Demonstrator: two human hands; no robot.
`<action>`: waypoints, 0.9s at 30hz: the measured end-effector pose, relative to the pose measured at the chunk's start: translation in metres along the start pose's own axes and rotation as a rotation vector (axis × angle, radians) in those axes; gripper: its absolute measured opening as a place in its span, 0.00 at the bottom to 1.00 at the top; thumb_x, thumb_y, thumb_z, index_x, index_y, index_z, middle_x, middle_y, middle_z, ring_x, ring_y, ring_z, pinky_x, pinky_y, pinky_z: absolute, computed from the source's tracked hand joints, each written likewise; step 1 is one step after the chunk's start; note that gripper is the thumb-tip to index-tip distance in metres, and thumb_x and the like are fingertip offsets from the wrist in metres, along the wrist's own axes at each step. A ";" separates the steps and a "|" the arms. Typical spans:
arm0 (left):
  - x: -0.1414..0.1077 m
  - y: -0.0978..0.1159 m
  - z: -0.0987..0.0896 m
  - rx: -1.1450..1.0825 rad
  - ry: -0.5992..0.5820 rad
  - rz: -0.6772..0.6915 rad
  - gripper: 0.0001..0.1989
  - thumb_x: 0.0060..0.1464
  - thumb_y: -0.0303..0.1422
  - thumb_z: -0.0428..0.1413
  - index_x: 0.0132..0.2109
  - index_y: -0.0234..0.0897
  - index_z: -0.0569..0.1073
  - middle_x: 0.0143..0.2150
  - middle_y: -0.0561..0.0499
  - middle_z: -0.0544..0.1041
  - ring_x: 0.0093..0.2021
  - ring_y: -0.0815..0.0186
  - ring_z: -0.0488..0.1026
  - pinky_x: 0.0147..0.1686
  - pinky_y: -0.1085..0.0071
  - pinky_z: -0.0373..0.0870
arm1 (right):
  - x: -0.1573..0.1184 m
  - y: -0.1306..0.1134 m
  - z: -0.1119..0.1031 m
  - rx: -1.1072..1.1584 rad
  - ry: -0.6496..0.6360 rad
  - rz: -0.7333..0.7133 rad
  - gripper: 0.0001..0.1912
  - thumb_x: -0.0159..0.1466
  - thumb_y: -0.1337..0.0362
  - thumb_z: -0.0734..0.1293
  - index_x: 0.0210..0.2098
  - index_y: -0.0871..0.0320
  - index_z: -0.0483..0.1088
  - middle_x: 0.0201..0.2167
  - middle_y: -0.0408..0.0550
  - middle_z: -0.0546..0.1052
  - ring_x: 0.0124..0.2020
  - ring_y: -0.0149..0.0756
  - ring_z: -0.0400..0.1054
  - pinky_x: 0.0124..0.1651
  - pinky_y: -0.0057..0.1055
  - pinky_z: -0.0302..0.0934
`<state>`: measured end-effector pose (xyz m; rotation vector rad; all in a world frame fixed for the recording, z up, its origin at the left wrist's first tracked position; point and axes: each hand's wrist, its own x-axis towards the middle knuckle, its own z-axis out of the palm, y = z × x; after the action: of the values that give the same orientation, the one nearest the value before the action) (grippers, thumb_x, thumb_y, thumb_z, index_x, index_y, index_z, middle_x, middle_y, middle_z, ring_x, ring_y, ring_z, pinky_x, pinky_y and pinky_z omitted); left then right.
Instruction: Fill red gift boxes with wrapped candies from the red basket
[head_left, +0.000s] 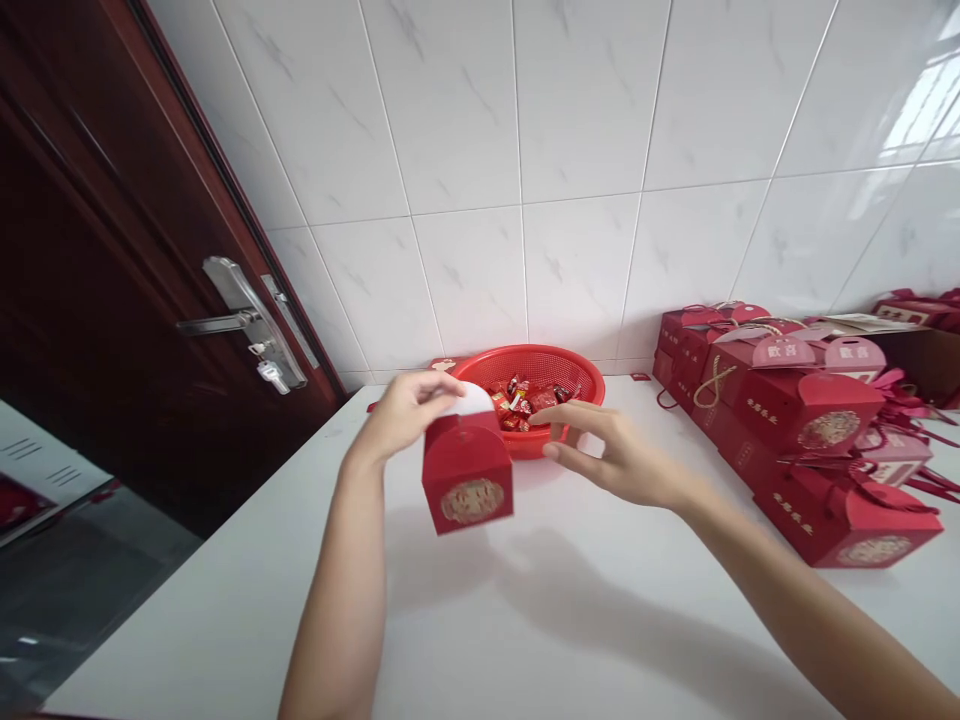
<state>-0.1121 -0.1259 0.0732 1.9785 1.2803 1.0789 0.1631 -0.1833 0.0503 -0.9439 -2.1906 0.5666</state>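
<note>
My left hand (414,408) grips a small red gift box (471,478) by its upper left edge and holds it above the white table. A round gold emblem marks the box's front, and a white inner flap stands up at its top. To the right of the box, my right hand (592,440) hovers with fingers and thumb apart and nothing between them. Its fingertips are near the front rim of a red plastic basket (589,385). Wrapped candies (517,402) lie in the basket, partly hidden behind the box and my right hand.
Several red gift boxes (795,400) with cords and ribbons are stacked on the right of the white table (570,620). A tiled wall (472,260) rises behind the table. On the left stands a dark wooden door (97,230) with a metal handle (225,322) and keys.
</note>
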 end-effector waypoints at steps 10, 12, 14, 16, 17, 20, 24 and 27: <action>0.000 0.007 0.073 -0.078 -0.444 0.080 0.12 0.57 0.31 0.55 0.44 0.37 0.83 0.47 0.49 0.83 0.51 0.58 0.78 0.54 0.64 0.73 | 0.016 -0.007 0.013 -0.221 -0.542 0.074 0.07 0.62 0.68 0.66 0.28 0.57 0.73 0.20 0.38 0.67 0.21 0.25 0.56 0.25 0.26 0.46; 0.002 0.003 0.081 -0.091 -0.431 0.045 0.12 0.57 0.30 0.55 0.43 0.37 0.82 0.47 0.49 0.83 0.51 0.59 0.78 0.54 0.65 0.73 | 0.013 -0.009 0.016 -0.255 -0.608 0.096 0.06 0.62 0.68 0.65 0.29 0.56 0.73 0.22 0.38 0.69 0.22 0.26 0.57 0.26 0.26 0.46; 0.003 0.001 0.087 -0.107 -0.421 0.011 0.12 0.57 0.28 0.54 0.42 0.37 0.82 0.46 0.50 0.83 0.51 0.59 0.78 0.54 0.65 0.74 | 0.009 -0.010 0.019 -0.284 -0.654 0.094 0.06 0.62 0.68 0.64 0.31 0.55 0.73 0.23 0.38 0.70 0.22 0.26 0.57 0.26 0.27 0.46; 0.003 0.000 0.092 -0.106 -0.402 -0.007 0.12 0.56 0.27 0.54 0.42 0.37 0.82 0.46 0.50 0.83 0.51 0.59 0.78 0.55 0.65 0.73 | 0.005 -0.009 0.021 -0.338 -0.659 0.090 0.05 0.64 0.66 0.64 0.34 0.54 0.72 0.24 0.38 0.69 0.21 0.28 0.57 0.26 0.28 0.46; 0.003 0.000 0.094 -0.094 -0.390 -0.013 0.12 0.55 0.27 0.55 0.42 0.37 0.82 0.47 0.50 0.83 0.52 0.59 0.77 0.56 0.65 0.72 | 0.004 -0.009 0.023 -0.370 -0.651 0.092 0.04 0.65 0.64 0.65 0.35 0.54 0.72 0.24 0.38 0.69 0.22 0.28 0.57 0.26 0.28 0.46; 0.002 0.000 0.097 -0.024 -0.394 -0.039 0.14 0.52 0.30 0.59 0.46 0.37 0.81 0.51 0.49 0.81 0.54 0.57 0.76 0.57 0.65 0.71 | -0.001 -0.009 0.026 -0.456 -0.627 0.112 0.07 0.66 0.58 0.66 0.37 0.54 0.71 0.23 0.39 0.68 0.22 0.31 0.60 0.26 0.28 0.46; 0.001 0.001 0.096 0.108 -0.520 -0.044 0.21 0.53 0.35 0.60 0.54 0.38 0.78 0.57 0.48 0.78 0.59 0.54 0.72 0.57 0.65 0.69 | -0.004 -0.011 0.026 -0.518 -0.623 0.194 0.14 0.68 0.52 0.63 0.33 0.56 0.70 0.21 0.41 0.69 0.23 0.35 0.64 0.26 0.29 0.47; 0.001 0.001 0.088 0.162 -0.624 0.004 0.22 0.57 0.39 0.57 0.57 0.40 0.76 0.59 0.49 0.76 0.59 0.54 0.71 0.55 0.65 0.68 | -0.006 -0.011 0.017 -0.531 -0.618 0.217 0.15 0.69 0.53 0.61 0.32 0.55 0.69 0.20 0.42 0.69 0.23 0.36 0.65 0.26 0.30 0.46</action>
<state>-0.0373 -0.1266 0.0276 2.1876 1.0341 0.3050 0.1484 -0.1966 0.0427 -1.4411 -2.8966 0.4118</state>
